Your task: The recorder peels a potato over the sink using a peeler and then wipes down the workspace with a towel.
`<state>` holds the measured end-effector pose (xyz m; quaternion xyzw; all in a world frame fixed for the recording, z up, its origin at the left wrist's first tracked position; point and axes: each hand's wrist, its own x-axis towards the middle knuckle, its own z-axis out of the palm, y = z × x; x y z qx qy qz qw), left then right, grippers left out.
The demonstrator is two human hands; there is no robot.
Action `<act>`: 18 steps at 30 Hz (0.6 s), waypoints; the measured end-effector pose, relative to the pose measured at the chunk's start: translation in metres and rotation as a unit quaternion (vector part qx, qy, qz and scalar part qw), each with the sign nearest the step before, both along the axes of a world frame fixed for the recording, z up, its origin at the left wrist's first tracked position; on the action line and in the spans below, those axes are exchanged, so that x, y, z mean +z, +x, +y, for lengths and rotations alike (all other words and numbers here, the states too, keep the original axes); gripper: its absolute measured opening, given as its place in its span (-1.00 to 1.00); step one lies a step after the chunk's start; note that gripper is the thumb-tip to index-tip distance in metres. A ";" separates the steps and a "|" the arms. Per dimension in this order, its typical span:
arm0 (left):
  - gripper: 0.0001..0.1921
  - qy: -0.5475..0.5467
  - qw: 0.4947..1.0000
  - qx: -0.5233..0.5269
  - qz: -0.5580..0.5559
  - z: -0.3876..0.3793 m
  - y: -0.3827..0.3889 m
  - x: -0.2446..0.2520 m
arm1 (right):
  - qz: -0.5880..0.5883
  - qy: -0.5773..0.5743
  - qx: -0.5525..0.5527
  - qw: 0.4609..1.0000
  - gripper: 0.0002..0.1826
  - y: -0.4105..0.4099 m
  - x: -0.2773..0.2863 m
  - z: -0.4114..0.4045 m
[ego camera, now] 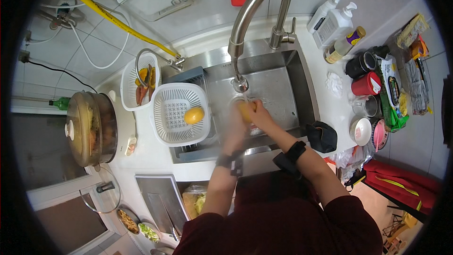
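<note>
Under the tap's spout (pixel 240 84), my hands are together over the steel sink (pixel 279 81). My right hand (pixel 262 116) grips a yellow, potato-like vegetable (pixel 245 110) from the right. Against its left side is my left hand (pixel 238 124), blurred by motion, so its fingers do not show clearly. Water seems to run down onto them. A similar smooth yellow vegetable (pixel 194 115) lies in a white slotted basket (pixel 166 136) at the sink's left side. Something round and shiny is partly hidden beneath my hands.
Behind the basket, a white colander (pixel 128 95) holds orange-fleshed pieces and reddish roots. A steamer (pixel 93 127) stands far left. Pump bottles (pixel 334 24), a glass bottle (pixel 343 46), cups and a white bowl (pixel 361 131) line the right counter. A black cloth-like item (pixel 321 136) sits at the sink's corner.
</note>
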<state>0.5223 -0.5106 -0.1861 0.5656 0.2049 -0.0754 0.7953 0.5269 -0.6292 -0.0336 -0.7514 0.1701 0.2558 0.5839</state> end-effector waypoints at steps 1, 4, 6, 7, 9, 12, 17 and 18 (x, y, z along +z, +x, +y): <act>-0.60 0.043 0.999 -0.009 -0.025 -0.004 -0.002 0.006 | 0.000 -0.001 -0.003 1.000 -0.53 0.000 -0.007 0.000; -0.55 0.157 0.985 -0.040 -0.056 -0.003 -0.002 0.019 | -0.233 -0.104 0.031 0.966 -0.56 0.003 -0.018 0.013; -0.53 0.227 0.970 -0.060 -0.058 -0.003 -0.004 0.030 | -0.275 -0.125 0.031 0.953 -0.57 0.007 -0.025 0.028; -0.53 -0.040 0.999 0.003 0.022 -0.029 -0.002 0.052 | -0.270 -0.137 0.019 0.953 -0.57 0.011 -0.040 0.013; -0.53 -0.297 0.947 0.068 0.105 -0.047 0.002 0.088 | -0.186 -0.107 0.050 0.975 -0.57 0.017 -0.060 -0.010; -0.55 -0.270 0.943 0.056 0.188 -0.037 -0.001 0.101 | -0.221 0.001 0.105 0.970 -0.53 0.007 -0.044 -0.033; -0.53 -0.014 0.996 -0.088 0.002 0.004 -0.012 0.037 | -0.192 -0.228 0.279 0.913 -0.47 0.010 -0.034 -0.074; -0.52 0.042 0.990 -0.119 -0.059 0.007 -0.012 0.031 | -0.115 -0.191 0.314 0.923 -0.45 0.016 -0.033 -0.078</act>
